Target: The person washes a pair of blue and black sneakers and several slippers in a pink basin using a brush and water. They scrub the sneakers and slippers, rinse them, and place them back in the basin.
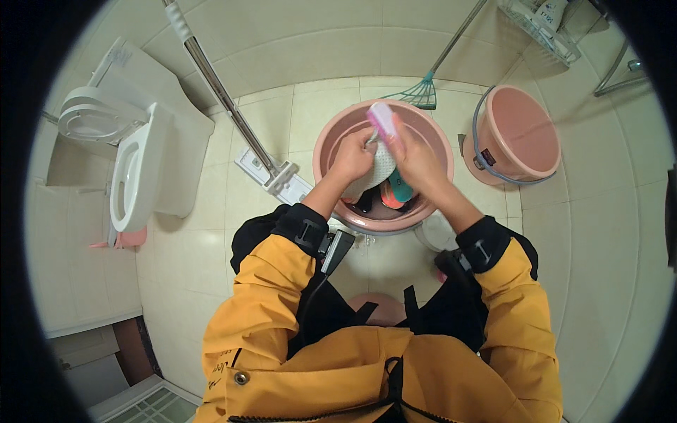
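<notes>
Over a pink basin in front of me, my left hand is closed on a white item with a dotted surface, which looks like a shoe. My right hand grips a pink and white scrubbing brush just above that item. Contact between the bristles and the item cannot be made out. Lower in the basin show a teal piece and an orange piece, beside something dark; my hands partly cover them.
Right of the basin stands a pink bucket with a grey handle. A green broom leans behind, and a flat mop stands to the left. Farther left is a white toilet. A wire shelf hangs at the upper right.
</notes>
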Demonstrator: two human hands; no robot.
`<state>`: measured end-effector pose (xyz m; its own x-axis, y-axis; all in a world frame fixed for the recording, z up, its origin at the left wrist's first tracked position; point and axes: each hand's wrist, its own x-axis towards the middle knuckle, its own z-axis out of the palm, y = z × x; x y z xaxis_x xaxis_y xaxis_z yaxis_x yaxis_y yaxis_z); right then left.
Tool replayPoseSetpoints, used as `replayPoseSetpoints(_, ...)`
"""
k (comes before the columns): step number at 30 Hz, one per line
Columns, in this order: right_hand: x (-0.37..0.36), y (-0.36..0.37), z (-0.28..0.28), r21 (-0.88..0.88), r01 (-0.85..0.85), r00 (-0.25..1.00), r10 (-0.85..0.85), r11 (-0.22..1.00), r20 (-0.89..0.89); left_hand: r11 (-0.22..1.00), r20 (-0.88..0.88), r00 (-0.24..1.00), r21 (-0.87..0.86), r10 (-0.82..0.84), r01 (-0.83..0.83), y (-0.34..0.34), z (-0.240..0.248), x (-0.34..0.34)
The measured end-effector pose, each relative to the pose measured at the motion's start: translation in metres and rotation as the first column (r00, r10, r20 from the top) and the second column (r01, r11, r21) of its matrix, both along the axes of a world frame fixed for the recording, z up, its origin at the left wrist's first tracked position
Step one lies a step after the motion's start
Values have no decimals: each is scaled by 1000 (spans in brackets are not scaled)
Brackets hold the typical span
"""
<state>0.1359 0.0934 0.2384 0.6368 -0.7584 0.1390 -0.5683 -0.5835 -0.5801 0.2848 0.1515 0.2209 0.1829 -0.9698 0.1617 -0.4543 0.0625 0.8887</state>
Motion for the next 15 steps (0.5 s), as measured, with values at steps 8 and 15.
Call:
replayPoseSetpoints(8, 1, -3, -4, 14, 36, 999, -37, 999, 30, 998, -137, 989, 15, -60, 62, 3, 5, -6)
replayPoseSetpoints(15, 3, 13, 5, -69, 22, 998, -18, 997, 66, 984, -612, 791, 141, -2, 112, 4, 15, -13)
